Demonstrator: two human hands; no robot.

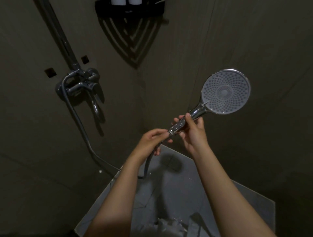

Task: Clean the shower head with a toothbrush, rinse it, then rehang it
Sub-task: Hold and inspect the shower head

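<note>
Walls (254,42) dark, floor (176,194) pale, shower head (226,92) held

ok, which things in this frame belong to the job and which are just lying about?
Job: shower head, gripped at the handle by the right hand; hose, pinched at its connector by the left hand; mixer tap, for rinsing.
Lying about: corner shelf; white containers on it.

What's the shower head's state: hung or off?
Off, held in the air. The right hand grips the shower head by its handle; the left hand pinches the hose at the handle's end.
</note>
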